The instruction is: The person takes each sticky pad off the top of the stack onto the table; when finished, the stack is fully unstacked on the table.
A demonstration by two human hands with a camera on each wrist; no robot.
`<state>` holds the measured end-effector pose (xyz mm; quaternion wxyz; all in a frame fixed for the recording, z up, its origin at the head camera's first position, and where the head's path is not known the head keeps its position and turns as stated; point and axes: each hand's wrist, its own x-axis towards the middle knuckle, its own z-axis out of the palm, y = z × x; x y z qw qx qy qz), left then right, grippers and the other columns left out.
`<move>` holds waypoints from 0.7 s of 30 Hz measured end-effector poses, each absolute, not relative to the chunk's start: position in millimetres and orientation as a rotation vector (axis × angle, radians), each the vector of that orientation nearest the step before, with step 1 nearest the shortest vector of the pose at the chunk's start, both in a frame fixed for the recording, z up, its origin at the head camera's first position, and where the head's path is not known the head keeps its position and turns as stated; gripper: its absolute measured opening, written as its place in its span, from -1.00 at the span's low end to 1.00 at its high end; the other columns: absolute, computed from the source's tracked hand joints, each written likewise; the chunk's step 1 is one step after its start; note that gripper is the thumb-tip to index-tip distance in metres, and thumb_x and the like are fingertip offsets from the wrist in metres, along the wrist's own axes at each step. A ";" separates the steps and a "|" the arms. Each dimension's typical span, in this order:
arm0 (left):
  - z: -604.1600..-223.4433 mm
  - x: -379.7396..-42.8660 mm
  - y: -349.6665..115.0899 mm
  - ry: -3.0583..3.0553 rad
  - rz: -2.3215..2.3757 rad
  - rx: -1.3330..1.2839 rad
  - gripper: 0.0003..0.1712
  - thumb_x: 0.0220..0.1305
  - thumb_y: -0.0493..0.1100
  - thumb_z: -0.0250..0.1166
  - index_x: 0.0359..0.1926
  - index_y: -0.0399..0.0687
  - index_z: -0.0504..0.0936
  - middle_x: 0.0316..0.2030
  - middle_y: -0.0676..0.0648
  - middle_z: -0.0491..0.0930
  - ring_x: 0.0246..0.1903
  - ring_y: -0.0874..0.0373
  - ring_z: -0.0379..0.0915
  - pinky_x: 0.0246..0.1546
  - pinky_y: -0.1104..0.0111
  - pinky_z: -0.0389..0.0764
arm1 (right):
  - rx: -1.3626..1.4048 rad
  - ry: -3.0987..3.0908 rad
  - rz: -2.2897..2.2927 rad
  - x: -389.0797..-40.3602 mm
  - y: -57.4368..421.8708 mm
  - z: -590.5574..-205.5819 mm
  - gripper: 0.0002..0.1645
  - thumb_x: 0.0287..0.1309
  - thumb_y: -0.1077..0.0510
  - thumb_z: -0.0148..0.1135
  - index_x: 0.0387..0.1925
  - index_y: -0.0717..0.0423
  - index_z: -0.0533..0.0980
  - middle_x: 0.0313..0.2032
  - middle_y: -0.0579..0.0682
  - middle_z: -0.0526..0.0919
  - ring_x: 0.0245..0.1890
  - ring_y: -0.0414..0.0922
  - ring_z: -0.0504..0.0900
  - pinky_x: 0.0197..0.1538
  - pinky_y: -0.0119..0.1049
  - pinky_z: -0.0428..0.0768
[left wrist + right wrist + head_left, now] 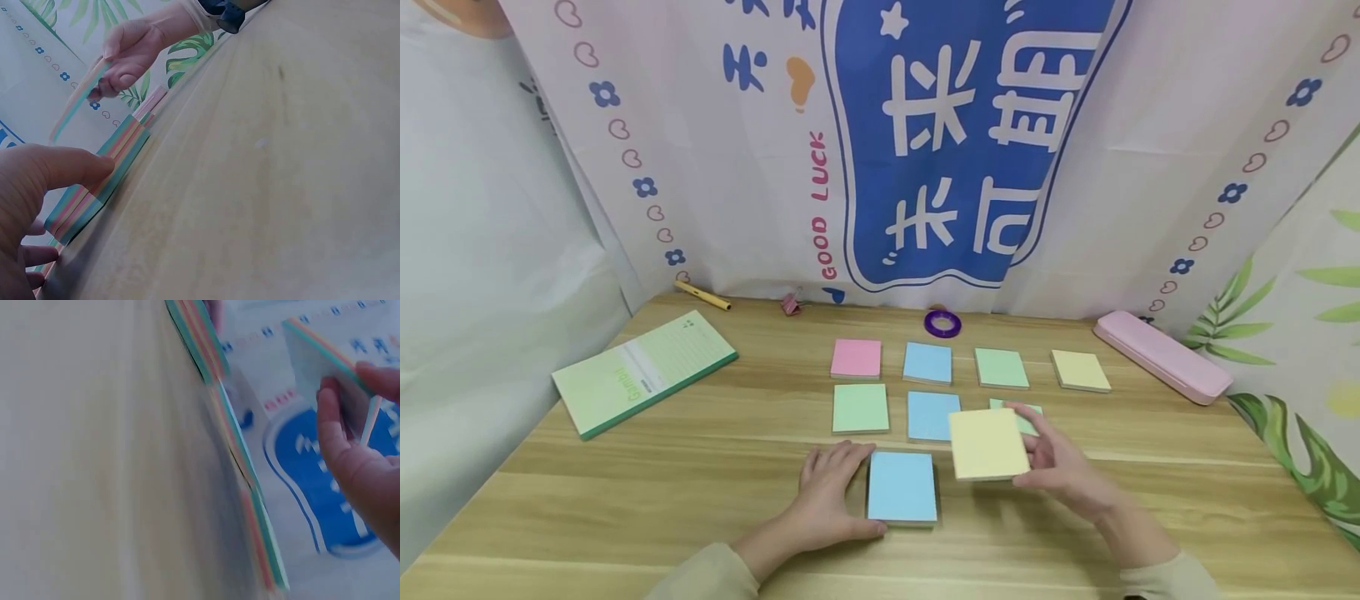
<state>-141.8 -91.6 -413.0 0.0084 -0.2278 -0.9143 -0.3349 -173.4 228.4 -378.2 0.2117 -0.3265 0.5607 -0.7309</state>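
Observation:
Stacked sticky note pads with a blue top (902,487) lie near the table's front, striped in several colours along the side (94,194). My left hand (831,500) holds this stack by its left part, thumb at the near edge and fingertips at the far corner. To the right, my right hand (1063,471) pinches a yellow-topped sticky note pad (988,444) by its right edge. That pad (331,369) is raised above the table, thumb on one side and fingers on the other. Behind it, a green pad (1030,410) is partly hidden.
Further back, sticky note pads lie in two rows, among them a pink pad (857,358) and a yellow pad (1080,370). A green notebook (643,371) and yellow pen (702,295) lie left. A purple tape roll (942,322), pink clip (791,303) and pink case (1162,356) line the back.

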 end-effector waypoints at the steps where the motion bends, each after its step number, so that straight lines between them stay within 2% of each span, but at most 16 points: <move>1: -413.1 -141.9 -91.8 -2.861 -1.044 -0.713 0.02 -0.34 0.20 0.39 0.17 -0.12 0.22 0.11 -0.20 0.20 0.14 -0.11 -0.05 0.03 -0.14 -0.30 | -0.909 1.539 -2.048 -174.9 236.8 -376.4 -0.02 -0.17 0.62 -0.03 0.26 0.08 -0.14 -0.01 0.23 0.35 -0.09 0.04 0.42 -0.07 -0.21 0.42; 10: -413.1 -142.6 -92.4 -2.879 -1.021 -0.715 0.01 -0.35 0.19 0.40 0.17 -0.12 0.23 0.12 -0.18 0.20 0.15 -0.10 -0.06 0.04 -0.12 -0.31 | -0.892 1.448 -2.159 -192.1 316.1 -375.7 -0.03 -0.12 0.72 -0.29 0.29 0.02 -0.19 -0.06 0.20 0.41 -0.12 -0.04 0.46 -0.07 -0.30 0.42; 17: -413.5 -142.4 -92.2 -2.862 -1.020 -0.709 0.02 -0.37 0.18 0.41 0.15 -0.13 0.24 0.09 -0.11 0.26 0.15 -0.09 -0.05 0.05 -0.11 -0.30 | -0.766 1.436 -2.234 -199.9 365.4 -393.3 -0.11 -0.04 0.66 -0.33 0.23 -0.16 0.01 -0.02 0.10 0.39 -0.11 -0.06 0.43 -0.07 -0.32 0.41; 21: -414.0 -142.2 -92.2 -2.854 -1.031 -0.707 0.01 -0.38 0.16 0.42 0.15 -0.13 0.25 0.07 -0.06 0.29 0.15 -0.08 -0.05 0.05 -0.10 -0.31 | -0.732 1.490 -2.214 -198.7 385.6 -404.0 -0.11 -0.03 0.65 -0.33 0.22 -0.20 0.03 -0.02 0.07 0.39 -0.14 -0.09 0.44 -0.11 -0.33 0.43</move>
